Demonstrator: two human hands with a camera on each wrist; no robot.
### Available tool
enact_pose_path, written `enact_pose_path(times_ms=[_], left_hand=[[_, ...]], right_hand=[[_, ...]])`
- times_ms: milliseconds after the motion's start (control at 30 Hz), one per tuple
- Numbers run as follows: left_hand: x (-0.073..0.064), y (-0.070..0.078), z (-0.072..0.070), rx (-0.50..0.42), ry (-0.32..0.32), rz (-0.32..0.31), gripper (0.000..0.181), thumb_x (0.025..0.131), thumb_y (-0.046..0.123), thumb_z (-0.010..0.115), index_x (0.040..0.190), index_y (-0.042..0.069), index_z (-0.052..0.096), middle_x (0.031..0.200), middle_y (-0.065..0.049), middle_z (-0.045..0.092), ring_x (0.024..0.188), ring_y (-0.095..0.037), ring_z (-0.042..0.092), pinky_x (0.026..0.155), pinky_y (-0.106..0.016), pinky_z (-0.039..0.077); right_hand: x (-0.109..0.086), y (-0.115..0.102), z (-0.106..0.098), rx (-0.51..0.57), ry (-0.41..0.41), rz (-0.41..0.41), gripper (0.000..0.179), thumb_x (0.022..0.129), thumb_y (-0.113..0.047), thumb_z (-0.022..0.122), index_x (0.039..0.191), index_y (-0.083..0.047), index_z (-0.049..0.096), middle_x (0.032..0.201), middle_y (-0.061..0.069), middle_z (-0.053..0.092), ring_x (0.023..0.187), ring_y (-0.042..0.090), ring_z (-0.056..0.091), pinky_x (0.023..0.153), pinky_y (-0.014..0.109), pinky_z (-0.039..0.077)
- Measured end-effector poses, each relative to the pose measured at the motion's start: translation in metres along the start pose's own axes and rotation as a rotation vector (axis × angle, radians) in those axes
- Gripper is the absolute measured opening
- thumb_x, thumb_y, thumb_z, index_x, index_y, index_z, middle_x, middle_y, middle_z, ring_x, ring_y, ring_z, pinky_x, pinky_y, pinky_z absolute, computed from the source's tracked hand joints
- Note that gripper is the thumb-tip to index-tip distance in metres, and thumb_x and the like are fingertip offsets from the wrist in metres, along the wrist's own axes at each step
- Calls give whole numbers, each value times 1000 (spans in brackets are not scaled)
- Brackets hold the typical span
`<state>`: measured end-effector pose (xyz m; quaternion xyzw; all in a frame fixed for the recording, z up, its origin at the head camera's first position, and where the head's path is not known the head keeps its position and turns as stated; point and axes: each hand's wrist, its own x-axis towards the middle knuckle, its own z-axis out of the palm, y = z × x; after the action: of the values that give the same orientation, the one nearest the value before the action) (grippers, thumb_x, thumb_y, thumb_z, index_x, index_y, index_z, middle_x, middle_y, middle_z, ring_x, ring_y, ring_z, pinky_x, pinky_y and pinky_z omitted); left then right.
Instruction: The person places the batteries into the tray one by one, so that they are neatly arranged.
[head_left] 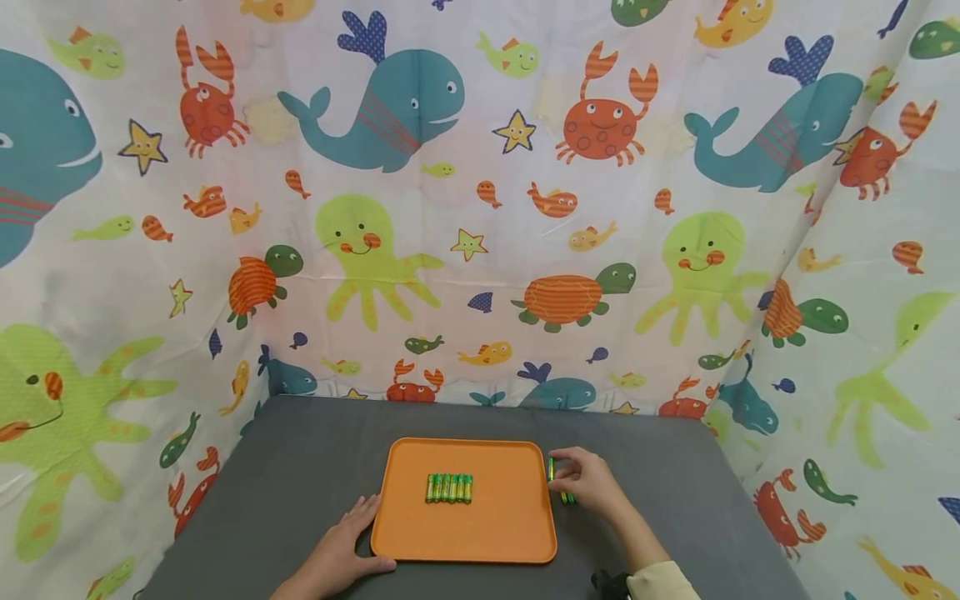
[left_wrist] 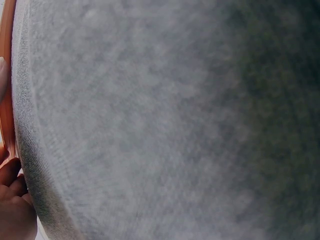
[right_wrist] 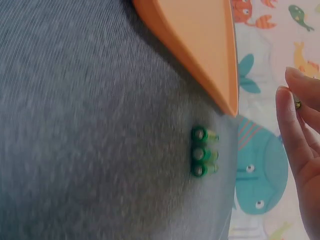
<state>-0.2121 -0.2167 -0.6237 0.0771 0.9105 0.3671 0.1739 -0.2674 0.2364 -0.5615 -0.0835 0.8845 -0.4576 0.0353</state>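
Observation:
An orange tray (head_left: 510,533) lies on the grey table. Several green-and-yellow batteries (head_left: 449,488) stand side by side in a row on it, left of its middle. My left hand (head_left: 337,546) rests against the tray's left side, fingers along the edge and thumb near the front corner; part of it shows in the left wrist view. Just beyond the tray's right edge, my right hand (head_left: 588,479) pinches one battery (head_left: 551,469) between thumb and fingers, raised off the table. In the right wrist view three more batteries (right_wrist: 199,154) lie side by side on the table, partly hidden by the hand in the head view.
Grey cloth (head_left: 322,450) covers the table around the tray. A white curtain (head_left: 480,225) printed with sea animals hangs behind the table and along both sides. A dark object (head_left: 611,585) sits at the right wrist, beside a pale sleeve (head_left: 663,582).

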Motion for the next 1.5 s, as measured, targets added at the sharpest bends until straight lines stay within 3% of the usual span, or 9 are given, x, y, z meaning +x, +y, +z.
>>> enact_pose_path(times_ms=[367, 800, 1067, 1333, 1500], left_hand=[[-2, 3, -1, 1, 6, -5, 115, 70, 61, 85, 159, 10, 32, 165, -16, 29, 151, -46, 21, 111, -73, 25], [-6, 5, 0, 10, 20, -3, 117, 69, 62, 84, 160, 10, 32, 165, -16, 29, 152, -45, 21, 111, -73, 24], [-6, -1, 4, 24, 13, -6, 116, 70, 63, 83, 160, 12, 31, 165, -15, 28, 151, -46, 22, 109, -76, 25], [-6, -1, 4, 20, 19, -6, 116, 70, 63, 83, 160, 12, 32, 165, -15, 29, 152, -45, 22, 110, -74, 25], [-6, 1, 4, 24, 13, 1, 116, 70, 63, 83, 160, 11, 32, 165, -16, 29, 152, -45, 22, 111, -74, 25]], right_hand=[[13, -19, 24, -31, -55, -68, 46, 85, -6, 81, 128, 1, 67, 118, 19, 66, 90, 23, 71, 71, 28, 60], [22, -34, 60, 35, -165, -120, 50, 84, -4, 81, 130, 3, 64, 125, 19, 65, 94, 27, 71, 75, 34, 62], [26, -39, 79, 51, -207, -103, 49, 86, -4, 79, 131, 2, 64, 126, 19, 65, 96, 28, 70, 72, 33, 60], [31, -42, 100, 29, -214, -59, 46, 85, -5, 80, 128, 2, 66, 105, 15, 72, 82, 17, 69, 67, 33, 58], [30, -40, 110, 49, -203, -7, 48, 82, -5, 83, 127, 2, 66, 103, 12, 72, 79, 16, 67, 64, 33, 56]])
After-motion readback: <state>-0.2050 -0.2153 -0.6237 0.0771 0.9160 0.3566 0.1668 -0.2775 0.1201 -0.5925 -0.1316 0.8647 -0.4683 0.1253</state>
